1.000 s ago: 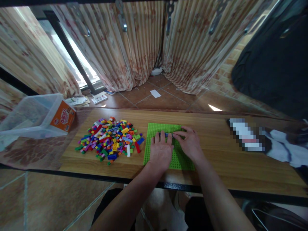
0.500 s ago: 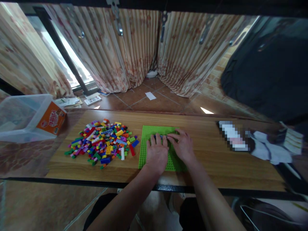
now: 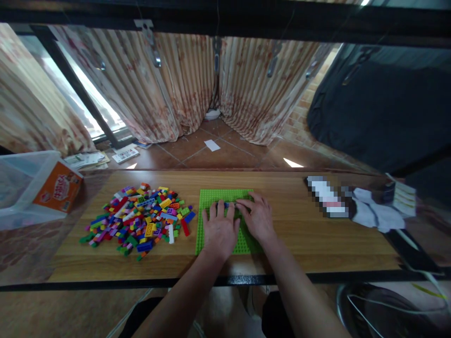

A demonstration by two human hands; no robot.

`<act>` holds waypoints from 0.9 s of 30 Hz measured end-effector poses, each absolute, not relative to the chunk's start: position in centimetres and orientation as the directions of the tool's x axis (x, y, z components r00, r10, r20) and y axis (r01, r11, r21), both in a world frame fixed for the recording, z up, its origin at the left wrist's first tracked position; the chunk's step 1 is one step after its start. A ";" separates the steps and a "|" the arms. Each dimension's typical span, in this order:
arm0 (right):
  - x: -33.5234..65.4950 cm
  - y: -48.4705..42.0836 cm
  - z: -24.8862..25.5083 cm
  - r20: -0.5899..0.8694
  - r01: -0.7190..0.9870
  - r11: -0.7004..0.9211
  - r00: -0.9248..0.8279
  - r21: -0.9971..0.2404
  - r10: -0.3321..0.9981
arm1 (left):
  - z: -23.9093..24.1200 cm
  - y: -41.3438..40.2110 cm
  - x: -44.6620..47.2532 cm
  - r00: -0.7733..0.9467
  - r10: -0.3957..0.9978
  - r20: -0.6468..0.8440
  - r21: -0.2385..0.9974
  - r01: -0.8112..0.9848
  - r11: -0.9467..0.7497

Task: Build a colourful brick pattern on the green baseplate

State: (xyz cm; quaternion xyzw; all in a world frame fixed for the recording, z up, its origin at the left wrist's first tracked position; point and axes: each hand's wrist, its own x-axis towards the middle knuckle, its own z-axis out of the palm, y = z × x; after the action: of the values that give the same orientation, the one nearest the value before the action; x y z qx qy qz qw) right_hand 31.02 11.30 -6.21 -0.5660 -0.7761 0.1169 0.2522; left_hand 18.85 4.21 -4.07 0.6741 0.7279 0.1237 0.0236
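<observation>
A green studded baseplate (image 3: 225, 193) lies on the wooden table, partly covered by both hands. My left hand (image 3: 220, 232) rests palm down over its middle with fingers spread, the fingertips at a few small blue bricks (image 3: 226, 205) fixed near the far part of the plate. From the right, my right hand (image 3: 260, 218) reaches in with thumb and forefinger close together at the right end of those bricks. Whatever is between these fingertips is too small to make out. Left of the baseplate lies a heap of mixed coloured bricks (image 3: 141, 218).
A clear plastic bin (image 3: 24, 188) with an orange label stands at the far left. On the right side of the table are a pixelated phone-like object (image 3: 327, 197) and white cloth (image 3: 378, 213). A black bar (image 3: 246, 280) runs along the table's front edge.
The camera view has shifted slightly, so the scene sits lower and further left. Both hands stay at the blue bricks on the baseplate, with only small finger movements.
</observation>
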 end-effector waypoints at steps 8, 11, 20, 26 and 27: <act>31.4 12.0 -6.1 0.301 0.764 0.360 -0.225 -0.536 0.927 | -4.5 4.4 16.8 -0.097 0.979 0.181 0.399 0.917 0.017; 31.4 12.1 -6.0 0.348 0.723 0.379 -0.202 -0.577 0.916 | -4.5 4.7 15.8 -0.135 0.970 0.200 0.486 0.874 0.021; 30.1 11.4 -6.0 0.361 0.696 0.435 -0.263 -0.571 0.895 | -4.4 4.1 16.0 -0.098 0.978 0.182 0.407 0.913 0.015; 29.9 11.2 -5.9 0.344 0.720 0.435 -0.282 -0.541 0.895 | -4.3 3.7 16.5 -0.064 0.988 0.139 0.320 0.947 0.017; 29.9 11.1 -5.9 0.336 0.728 0.436 -0.292 -0.530 0.896 | -4.3 3.7 16.6 -0.061 0.989 0.132 0.313 0.950 0.016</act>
State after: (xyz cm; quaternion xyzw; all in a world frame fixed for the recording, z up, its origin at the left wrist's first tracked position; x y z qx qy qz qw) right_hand 29.86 11.15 -5.91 -0.5127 -0.7915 0.1392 0.3021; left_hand 16.64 3.68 -4.32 0.6826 0.7102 0.1609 0.0620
